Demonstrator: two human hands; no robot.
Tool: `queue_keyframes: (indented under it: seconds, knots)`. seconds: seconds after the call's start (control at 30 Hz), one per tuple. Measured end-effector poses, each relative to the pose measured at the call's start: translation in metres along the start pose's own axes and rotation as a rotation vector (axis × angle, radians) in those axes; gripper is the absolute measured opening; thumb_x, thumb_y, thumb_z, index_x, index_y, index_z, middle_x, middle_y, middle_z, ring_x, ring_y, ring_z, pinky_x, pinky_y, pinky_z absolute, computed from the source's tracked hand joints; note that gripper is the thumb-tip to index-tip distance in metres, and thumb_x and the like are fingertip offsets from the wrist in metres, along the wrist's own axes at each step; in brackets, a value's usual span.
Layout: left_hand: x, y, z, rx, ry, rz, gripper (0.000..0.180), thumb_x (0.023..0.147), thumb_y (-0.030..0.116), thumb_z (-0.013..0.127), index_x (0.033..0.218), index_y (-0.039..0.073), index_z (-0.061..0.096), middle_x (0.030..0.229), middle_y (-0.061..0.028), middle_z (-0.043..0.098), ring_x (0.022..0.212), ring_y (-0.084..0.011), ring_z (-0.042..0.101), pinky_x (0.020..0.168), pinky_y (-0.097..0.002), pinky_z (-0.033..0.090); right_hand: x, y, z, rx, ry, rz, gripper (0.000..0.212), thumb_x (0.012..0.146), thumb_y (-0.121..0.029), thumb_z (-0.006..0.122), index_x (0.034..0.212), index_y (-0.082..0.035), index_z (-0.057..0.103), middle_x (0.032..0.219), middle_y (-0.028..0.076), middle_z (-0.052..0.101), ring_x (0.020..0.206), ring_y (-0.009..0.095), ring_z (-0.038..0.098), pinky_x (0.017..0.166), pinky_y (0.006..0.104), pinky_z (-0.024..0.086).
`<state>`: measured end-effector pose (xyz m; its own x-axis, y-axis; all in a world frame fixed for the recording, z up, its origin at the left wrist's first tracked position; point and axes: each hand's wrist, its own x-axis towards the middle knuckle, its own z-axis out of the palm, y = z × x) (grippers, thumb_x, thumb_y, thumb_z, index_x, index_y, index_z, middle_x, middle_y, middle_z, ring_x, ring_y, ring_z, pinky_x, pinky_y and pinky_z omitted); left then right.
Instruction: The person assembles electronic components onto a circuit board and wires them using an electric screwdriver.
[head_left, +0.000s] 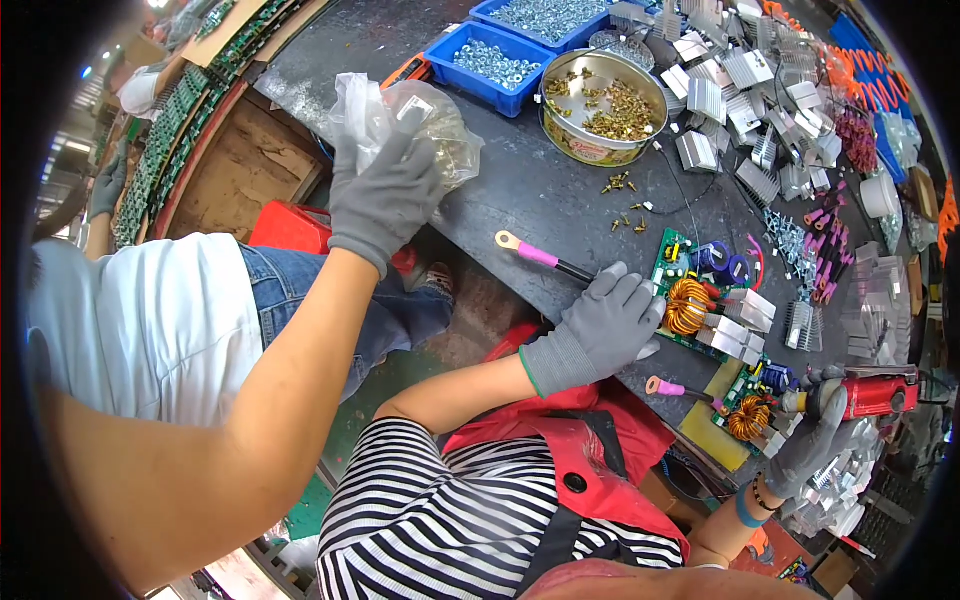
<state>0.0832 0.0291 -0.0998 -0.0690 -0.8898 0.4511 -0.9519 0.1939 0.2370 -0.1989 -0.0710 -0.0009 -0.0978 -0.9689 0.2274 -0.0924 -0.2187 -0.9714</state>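
My left hand [608, 328], in a grey glove, lies palm down with fingers stretched toward the edge of a green circuit board [672, 262] carrying a copper coil and heat sinks. A black cable with a pink sleeve and ring terminal [528, 249] runs under it. What lies beneath the palm is hidden. My right hand [812, 445], also gloved, is closed around a red power tool [872, 398], its nose toward a second circuit board [748, 418] near the table edge. Another pink-sleeved ring terminal [668, 387] sticks out left of that second board.
At left, a co-worker's gloved hand [385, 195] is on a clear plastic bag [445, 130]. Beyond are a round tin [600, 150] of brass screws, blue bins [490, 65] of metal hardware, and piled heat sinks [745, 95]. Loose screws [620, 183] and more pink-sleeved cables [825, 240] lie on the table.
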Motion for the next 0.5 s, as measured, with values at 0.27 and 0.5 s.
queue_keyframes:
  seconds: [0.27, 0.5]
  knots:
    - [0.000, -0.002, -0.001, -0.023, 0.034, 0.012, 0.054, 0.074, 0.040, 0.072, 0.113, 0.005, 0.062, 0.111, -0.0120, 0.059, 0.107, -0.0265, 0.056, 0.104, -0.0459, 0.037, -0.003, -0.007, 0.010, 0.011, -0.024, 0.011, 0.041, 0.096, -0.026, 0.058, 0.120, 0.006, 0.051, 0.101, 0.016, 0.063, 0.086, 0.020, 0.063, 0.082, 0.0336, 0.052]
    - [0.000, -0.002, -0.001, -0.022, 0.045, 0.008, 0.053, 0.075, 0.039, 0.072, 0.113, 0.004, 0.061, 0.111, -0.0127, 0.059, 0.107, -0.0263, 0.056, 0.103, -0.0462, 0.039, -0.002, -0.004, 0.009, 0.036, -0.080, 0.022, 0.041, 0.096, -0.027, 0.058, 0.120, 0.005, 0.051, 0.101, 0.014, 0.063, 0.086, 0.020, 0.063, 0.079, 0.0333, 0.052]
